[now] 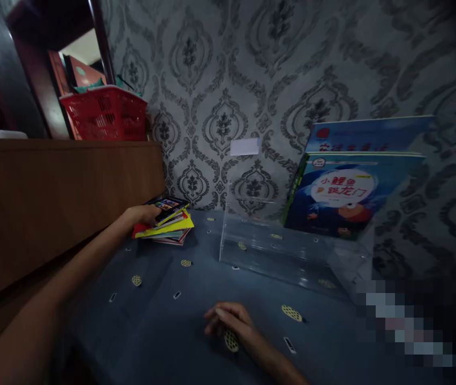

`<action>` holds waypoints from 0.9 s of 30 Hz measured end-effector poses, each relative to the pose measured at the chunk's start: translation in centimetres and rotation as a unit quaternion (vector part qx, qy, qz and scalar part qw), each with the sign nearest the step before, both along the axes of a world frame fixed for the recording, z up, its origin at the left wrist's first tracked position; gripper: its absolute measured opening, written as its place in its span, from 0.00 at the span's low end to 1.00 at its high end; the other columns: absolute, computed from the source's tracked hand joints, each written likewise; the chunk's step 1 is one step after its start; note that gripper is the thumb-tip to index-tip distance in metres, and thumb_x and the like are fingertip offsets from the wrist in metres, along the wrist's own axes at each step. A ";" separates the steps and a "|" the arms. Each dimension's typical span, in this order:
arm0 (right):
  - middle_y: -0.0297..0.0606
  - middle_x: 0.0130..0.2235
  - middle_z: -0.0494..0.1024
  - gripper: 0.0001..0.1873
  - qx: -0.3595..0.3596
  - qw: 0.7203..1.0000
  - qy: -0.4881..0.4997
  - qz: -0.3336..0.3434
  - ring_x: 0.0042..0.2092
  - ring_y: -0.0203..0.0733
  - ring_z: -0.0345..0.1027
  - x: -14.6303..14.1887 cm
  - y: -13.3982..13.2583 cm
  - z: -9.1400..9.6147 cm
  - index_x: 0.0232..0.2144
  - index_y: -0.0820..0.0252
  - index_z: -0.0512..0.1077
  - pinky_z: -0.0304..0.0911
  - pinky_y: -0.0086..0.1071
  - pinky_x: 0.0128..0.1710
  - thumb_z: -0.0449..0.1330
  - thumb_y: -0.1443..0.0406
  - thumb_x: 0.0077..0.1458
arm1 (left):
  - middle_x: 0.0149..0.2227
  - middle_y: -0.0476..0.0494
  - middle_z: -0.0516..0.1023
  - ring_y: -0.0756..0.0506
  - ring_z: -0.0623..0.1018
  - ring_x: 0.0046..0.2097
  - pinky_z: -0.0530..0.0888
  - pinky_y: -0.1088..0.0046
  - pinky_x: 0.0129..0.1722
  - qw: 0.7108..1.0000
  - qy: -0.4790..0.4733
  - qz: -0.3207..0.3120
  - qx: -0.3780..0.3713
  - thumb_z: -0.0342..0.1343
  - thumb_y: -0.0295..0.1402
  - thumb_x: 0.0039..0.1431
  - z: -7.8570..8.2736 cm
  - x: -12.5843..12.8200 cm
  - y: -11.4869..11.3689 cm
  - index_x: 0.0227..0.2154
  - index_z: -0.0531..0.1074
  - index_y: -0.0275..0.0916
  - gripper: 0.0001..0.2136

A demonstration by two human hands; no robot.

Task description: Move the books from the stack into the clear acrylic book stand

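Observation:
My left hand (143,215) is at the left side of a small stack of books (169,235), far back on the table. Its thumb lies on the black book (169,207) on top, and its other fingers are mostly hidden round the book's edge. Below that book are yellow and red covers and several others, unevenly stacked. My right hand (232,321) is over the front of the table, holding nothing, its fingers loosely bent and apart. To the right, a clear acrylic rack (268,251) has blue picture books (340,192) leaning upright in its right part.
A patterned blue cloth (151,321) covers the table. Along the left side stands a wooden cabinet (63,198) with a red plastic basket (105,113) on top. Patterned wallpaper (212,69) backs the table, and a white label (244,147) shows above the rack's left part.

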State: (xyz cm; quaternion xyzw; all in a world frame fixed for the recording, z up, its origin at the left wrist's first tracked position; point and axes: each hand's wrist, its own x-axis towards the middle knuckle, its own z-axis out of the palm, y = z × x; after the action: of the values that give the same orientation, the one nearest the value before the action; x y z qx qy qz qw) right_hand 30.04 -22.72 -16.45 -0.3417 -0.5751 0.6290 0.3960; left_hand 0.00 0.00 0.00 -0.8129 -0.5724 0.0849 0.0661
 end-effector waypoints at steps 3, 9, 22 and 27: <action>0.43 0.29 0.81 0.30 -0.001 1.000 -0.001 0.001 0.32 0.41 0.73 -0.1 0.0 0.0 0.34 0.64 0.78 0.60 0.33 0.35 0.60 0.42 0.52 | 0.47 0.34 0.79 0.39 0.79 0.46 0.73 0.69 0.45 1.000 0.019 -0.006 0.005 0.59 0.30 0.50 0.0 1.1 -1.0 0.45 0.74 0.35 0.17; 0.43 0.29 0.81 0.29 0.019 1.000 0.004 0.014 0.32 0.41 0.73 -0.1 0.1 0.1 0.34 0.64 0.78 0.59 0.33 0.35 0.59 0.42 0.53 | 0.48 0.31 0.77 0.37 0.78 0.49 0.72 0.63 0.48 0.998 0.036 -0.025 0.047 0.51 0.29 0.58 0.0 0.4 -5.7 0.53 0.68 0.37 0.19; 0.43 0.28 0.80 0.30 0.018 1.000 -0.006 0.009 0.31 0.41 0.71 -0.2 -0.2 0.5 0.33 0.65 0.78 0.59 0.33 0.34 0.59 0.41 0.52 | 0.56 0.23 0.69 0.31 0.72 0.55 0.70 0.51 0.50 0.984 0.026 0.031 0.173 0.42 0.25 0.63 -4.4 3.4 -7.7 0.65 0.54 0.33 0.26; 0.45 0.32 0.80 0.28 -0.004 0.998 0.026 -0.058 0.34 0.42 0.72 0.1 0.3 0.0 0.33 0.64 0.78 0.61 0.32 0.33 0.62 0.43 0.51 | 0.64 0.26 0.62 0.29 0.64 0.63 0.66 0.49 0.56 0.979 0.029 0.001 0.200 0.38 0.22 0.64 -6.8 3.9 -10.0 0.65 0.57 0.36 0.26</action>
State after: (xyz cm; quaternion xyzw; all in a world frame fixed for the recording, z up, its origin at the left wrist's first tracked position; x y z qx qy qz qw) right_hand 30.11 -22.45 -16.47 -0.3596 -0.5412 0.6160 0.4454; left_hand 3.87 -9.98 -6.78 -0.7802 -0.5761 -0.0077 0.2437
